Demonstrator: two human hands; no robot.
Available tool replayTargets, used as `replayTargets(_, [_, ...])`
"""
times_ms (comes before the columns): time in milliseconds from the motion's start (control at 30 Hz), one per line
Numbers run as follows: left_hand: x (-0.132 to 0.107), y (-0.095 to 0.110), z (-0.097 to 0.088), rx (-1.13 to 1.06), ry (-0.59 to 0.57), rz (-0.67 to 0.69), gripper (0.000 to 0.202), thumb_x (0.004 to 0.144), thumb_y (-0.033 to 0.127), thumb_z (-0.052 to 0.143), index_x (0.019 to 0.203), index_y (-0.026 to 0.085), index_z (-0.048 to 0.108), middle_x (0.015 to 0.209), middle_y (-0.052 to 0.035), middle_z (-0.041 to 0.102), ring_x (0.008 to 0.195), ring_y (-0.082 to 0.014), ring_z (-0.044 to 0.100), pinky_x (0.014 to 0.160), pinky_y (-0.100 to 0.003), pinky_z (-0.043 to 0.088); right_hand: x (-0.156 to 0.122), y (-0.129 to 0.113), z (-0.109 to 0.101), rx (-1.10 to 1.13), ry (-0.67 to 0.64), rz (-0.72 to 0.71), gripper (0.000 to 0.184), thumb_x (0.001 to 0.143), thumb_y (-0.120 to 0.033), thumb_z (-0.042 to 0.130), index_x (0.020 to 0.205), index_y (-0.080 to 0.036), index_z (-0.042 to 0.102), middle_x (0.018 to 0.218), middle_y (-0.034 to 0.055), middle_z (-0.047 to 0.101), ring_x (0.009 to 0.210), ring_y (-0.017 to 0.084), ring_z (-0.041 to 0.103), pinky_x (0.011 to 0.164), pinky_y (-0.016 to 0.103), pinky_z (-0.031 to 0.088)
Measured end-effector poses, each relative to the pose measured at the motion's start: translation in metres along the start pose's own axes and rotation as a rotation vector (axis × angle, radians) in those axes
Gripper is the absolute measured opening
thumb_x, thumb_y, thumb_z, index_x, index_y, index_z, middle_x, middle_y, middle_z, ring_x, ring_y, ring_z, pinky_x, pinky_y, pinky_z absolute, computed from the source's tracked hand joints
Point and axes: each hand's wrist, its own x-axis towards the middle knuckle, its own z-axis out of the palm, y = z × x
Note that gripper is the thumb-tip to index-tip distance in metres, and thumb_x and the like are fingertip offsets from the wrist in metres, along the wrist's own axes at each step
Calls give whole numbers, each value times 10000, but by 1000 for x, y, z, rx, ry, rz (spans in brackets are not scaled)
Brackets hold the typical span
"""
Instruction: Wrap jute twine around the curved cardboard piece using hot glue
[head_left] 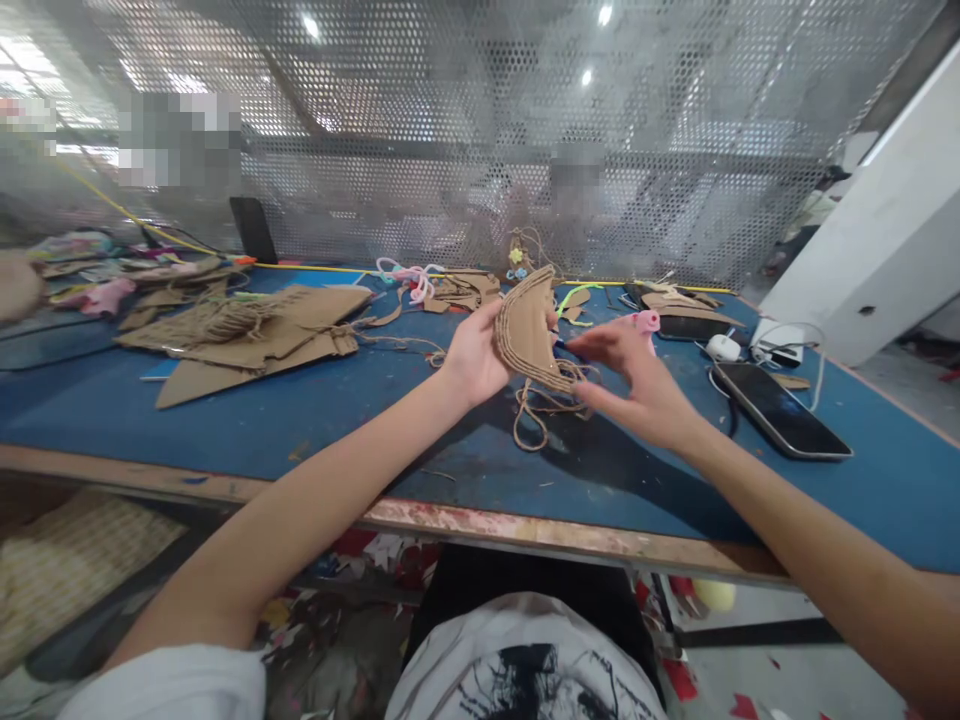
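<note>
My left hand point(474, 355) is closed on a curved, fan-shaped piece of cardboard point(525, 330) whose edge is wrapped in brown twine, and holds it up over the blue table point(300, 420). Loose twine point(540, 405) hangs from the piece down to the table. My right hand point(637, 375) is just right of the cardboard, fingers pinched at the twine near its lower edge. A small dark blue object shows between that hand's fingers and the cardboard; I cannot make out what it is.
Cut cardboard sheets with twine point(247, 335) lie at the left of the table. A phone point(780, 408) lies at the right, with a second phone point(694, 327), a white charger point(724, 347) and a pink object point(646, 322) behind it. Perforated metal mesh point(480, 130) walls off the back.
</note>
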Motion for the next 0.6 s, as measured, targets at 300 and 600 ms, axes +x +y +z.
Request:
replayTargets(300, [-2,5,1,-21,-7,71,489,986,340,228,1209,80,577,907,-106,729,857,-199,702,860,-364,534,3,3,3,338,-142,398,302,812,-480,630,913,-203,570,595,-35,597,505,118,559,497,253,459])
replayTargets(600, [0,-4,-5,248,-44,-388,537,993,343,173,1069,56,620,681,-100,715,584,-185,671,638,-306,533,-1,-12,1,-373,-145,-405,83,873,-165,584,838,-197,652,788,45,640,767,163,573,690,296,470])
